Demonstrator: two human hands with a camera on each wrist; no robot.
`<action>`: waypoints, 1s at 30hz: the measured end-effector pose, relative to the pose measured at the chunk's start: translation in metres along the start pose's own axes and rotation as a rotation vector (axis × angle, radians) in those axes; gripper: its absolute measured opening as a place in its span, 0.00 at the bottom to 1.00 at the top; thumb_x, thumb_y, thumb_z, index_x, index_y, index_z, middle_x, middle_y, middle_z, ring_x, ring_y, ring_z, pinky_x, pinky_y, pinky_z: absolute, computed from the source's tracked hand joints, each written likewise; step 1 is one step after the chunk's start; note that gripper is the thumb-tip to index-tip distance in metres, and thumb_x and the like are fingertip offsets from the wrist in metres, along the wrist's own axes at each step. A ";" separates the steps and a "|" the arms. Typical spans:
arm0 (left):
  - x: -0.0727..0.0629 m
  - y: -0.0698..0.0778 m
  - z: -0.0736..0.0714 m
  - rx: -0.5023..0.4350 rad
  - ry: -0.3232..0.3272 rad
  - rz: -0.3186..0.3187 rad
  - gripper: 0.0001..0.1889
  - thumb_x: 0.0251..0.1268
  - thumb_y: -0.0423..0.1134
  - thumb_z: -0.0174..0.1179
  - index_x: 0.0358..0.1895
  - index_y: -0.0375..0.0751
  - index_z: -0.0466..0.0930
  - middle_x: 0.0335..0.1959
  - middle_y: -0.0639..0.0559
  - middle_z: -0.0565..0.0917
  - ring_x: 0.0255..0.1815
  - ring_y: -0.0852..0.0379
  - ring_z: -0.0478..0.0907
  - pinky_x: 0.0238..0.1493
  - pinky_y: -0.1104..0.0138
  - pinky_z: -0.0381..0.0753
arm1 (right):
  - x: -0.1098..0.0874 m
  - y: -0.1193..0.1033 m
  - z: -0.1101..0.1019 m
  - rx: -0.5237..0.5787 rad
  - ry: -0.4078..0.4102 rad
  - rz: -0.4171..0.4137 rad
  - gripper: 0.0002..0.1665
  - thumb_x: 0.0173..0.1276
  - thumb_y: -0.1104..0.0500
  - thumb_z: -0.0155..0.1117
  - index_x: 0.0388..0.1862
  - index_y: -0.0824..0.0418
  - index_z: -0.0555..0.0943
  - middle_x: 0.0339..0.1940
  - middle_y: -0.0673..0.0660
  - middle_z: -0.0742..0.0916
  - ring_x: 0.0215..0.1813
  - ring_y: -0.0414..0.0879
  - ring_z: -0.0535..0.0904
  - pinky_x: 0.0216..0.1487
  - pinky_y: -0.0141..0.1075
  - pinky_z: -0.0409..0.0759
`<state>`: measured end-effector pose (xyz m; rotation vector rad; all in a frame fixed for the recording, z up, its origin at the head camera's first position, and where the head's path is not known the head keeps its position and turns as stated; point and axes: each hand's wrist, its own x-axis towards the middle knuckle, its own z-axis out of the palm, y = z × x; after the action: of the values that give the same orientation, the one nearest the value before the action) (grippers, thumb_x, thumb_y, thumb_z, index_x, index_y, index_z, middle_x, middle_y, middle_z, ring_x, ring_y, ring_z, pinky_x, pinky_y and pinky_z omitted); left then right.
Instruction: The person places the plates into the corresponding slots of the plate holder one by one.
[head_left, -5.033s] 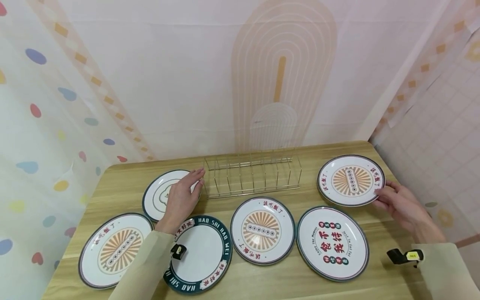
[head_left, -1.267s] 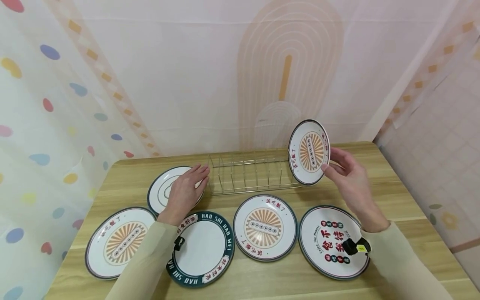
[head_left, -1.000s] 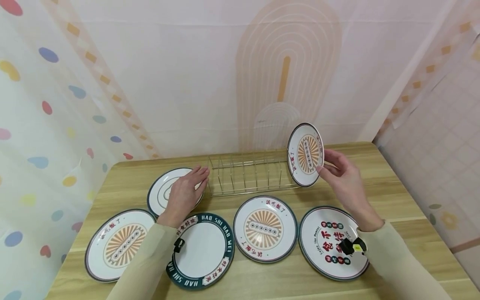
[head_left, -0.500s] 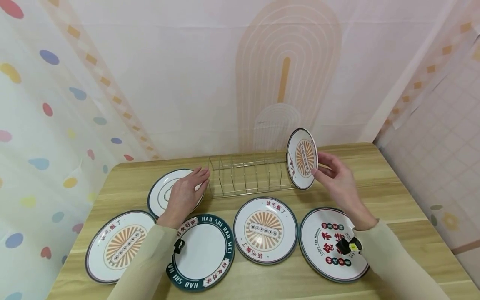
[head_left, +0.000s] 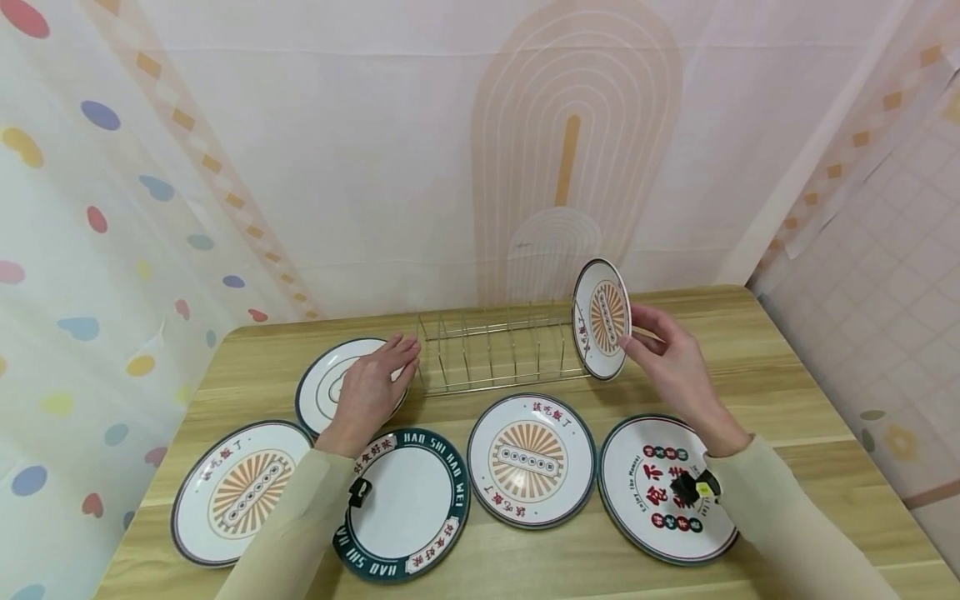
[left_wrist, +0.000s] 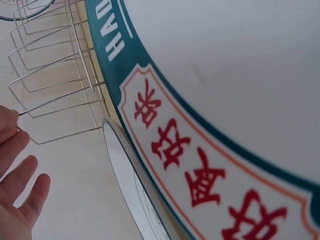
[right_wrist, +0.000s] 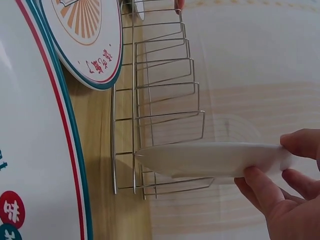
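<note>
My right hand [head_left: 671, 358] pinches the right rim of a white plate [head_left: 602, 319] with a sunburst print. The plate stands upright in the right end of a gold wire plate rack [head_left: 491, 350]. In the right wrist view its lower edge sits between the wire dividers, thumb and fingers [right_wrist: 265, 192] on opposite faces. At the rack's left end my left hand [head_left: 371, 387] holds the end wire with its fingertips. The left wrist view has that wire's corner tucked behind the fingers [left_wrist: 15, 145]. A white plate [head_left: 318, 383] lies partly hidden under the left hand.
Along the front of the wooden table [head_left: 795, 533] lie a sunburst plate [head_left: 191, 517] at left, a green-rimmed plate [head_left: 442, 458], a second sunburst plate [head_left: 487, 492] and a plate with red characters [head_left: 630, 508]. A patterned curtain [head_left: 360, 167] stands behind.
The right hand has carried the sunburst plate from the table's right side to the rack's right end, turned it upright and lowered it into the wires. The left hand stays at the rack.
</note>
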<state>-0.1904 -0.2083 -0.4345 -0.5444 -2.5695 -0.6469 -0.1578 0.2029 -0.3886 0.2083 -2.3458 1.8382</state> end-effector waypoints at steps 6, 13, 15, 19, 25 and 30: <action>0.000 0.001 -0.001 0.000 -0.010 -0.028 0.17 0.69 0.33 0.68 0.59 0.35 0.85 0.60 0.41 0.85 0.65 0.41 0.80 0.54 0.46 0.84 | 0.004 -0.002 -0.001 -0.061 -0.025 0.013 0.31 0.77 0.63 0.64 0.74 0.70 0.69 0.71 0.70 0.77 0.68 0.64 0.78 0.56 0.23 0.79; -0.001 0.002 0.000 0.002 -0.007 -0.054 0.17 0.70 0.34 0.68 0.60 0.36 0.85 0.59 0.41 0.85 0.63 0.41 0.81 0.54 0.47 0.84 | 0.008 -0.004 -0.004 -0.128 -0.066 0.030 0.33 0.77 0.61 0.64 0.77 0.68 0.67 0.70 0.71 0.77 0.66 0.65 0.79 0.59 0.32 0.81; -0.002 0.003 0.000 -0.004 0.000 -0.053 0.17 0.69 0.34 0.68 0.59 0.36 0.86 0.58 0.41 0.86 0.62 0.41 0.82 0.54 0.47 0.85 | 0.009 -0.004 -0.005 -0.144 -0.076 0.036 0.34 0.77 0.61 0.64 0.77 0.68 0.66 0.70 0.71 0.77 0.66 0.65 0.79 0.60 0.37 0.82; -0.002 0.005 0.001 -0.018 0.013 -0.055 0.16 0.69 0.33 0.68 0.59 0.36 0.86 0.58 0.41 0.86 0.58 0.41 0.84 0.48 0.49 0.87 | 0.010 -0.004 -0.006 -0.164 -0.085 0.047 0.34 0.77 0.62 0.64 0.77 0.69 0.66 0.69 0.72 0.78 0.65 0.66 0.80 0.61 0.43 0.82; -0.002 0.007 0.002 -0.045 0.039 -0.058 0.16 0.69 0.33 0.69 0.57 0.35 0.86 0.57 0.40 0.86 0.56 0.40 0.85 0.47 0.49 0.87 | 0.009 -0.003 -0.006 -0.154 -0.096 0.073 0.34 0.77 0.63 0.64 0.77 0.69 0.65 0.70 0.72 0.77 0.66 0.66 0.79 0.62 0.45 0.81; -0.002 0.007 0.004 -0.089 0.052 -0.076 0.14 0.70 0.32 0.67 0.56 0.34 0.87 0.57 0.40 0.86 0.59 0.40 0.84 0.56 0.47 0.84 | 0.008 -0.002 -0.006 -0.123 -0.106 0.098 0.35 0.76 0.62 0.65 0.77 0.67 0.64 0.72 0.70 0.75 0.68 0.65 0.78 0.64 0.47 0.80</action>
<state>-0.1865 -0.2010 -0.4360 -0.4541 -2.5322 -0.7947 -0.1647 0.2078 -0.3838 0.1833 -2.5752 1.7567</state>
